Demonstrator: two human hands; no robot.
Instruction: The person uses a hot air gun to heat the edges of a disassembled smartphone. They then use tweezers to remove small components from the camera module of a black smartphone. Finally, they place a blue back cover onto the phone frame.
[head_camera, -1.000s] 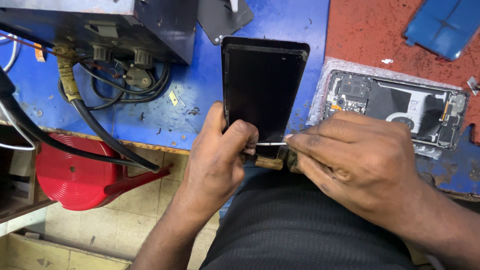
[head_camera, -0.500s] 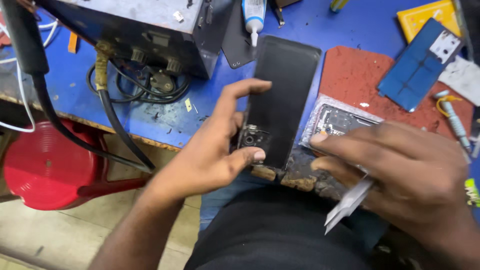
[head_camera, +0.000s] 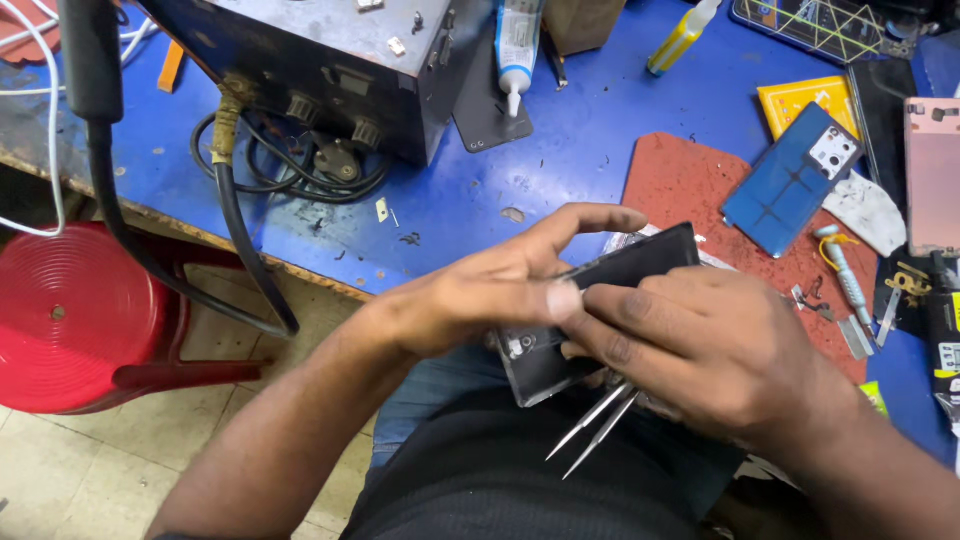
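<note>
A black phone screen panel (head_camera: 640, 266) is held flat over my lap, just off the edge of the blue workbench (head_camera: 560, 160). My left hand (head_camera: 490, 290) grips its left edge, thumb on top and index finger stretched over it. My right hand (head_camera: 700, 345) covers the panel's near right part and holds metal tweezers (head_camera: 595, 428), whose tips point down and left out of the palm. Most of the panel is hidden under both hands.
A dark metal box (head_camera: 330, 60) with cables stands at the back left. A red mat (head_camera: 700, 190) carries a blue phone back cover (head_camera: 790, 180). A glue tube (head_camera: 517, 45), a yellow bottle (head_camera: 682, 38) and small tools (head_camera: 850, 290) lie around. A red stool (head_camera: 75, 315) stands lower left.
The panel has been lifted off the bench and turned flat into both hands. My right hand has come onto it with the tweezers tucked in the palm. The view has shifted right.
</note>
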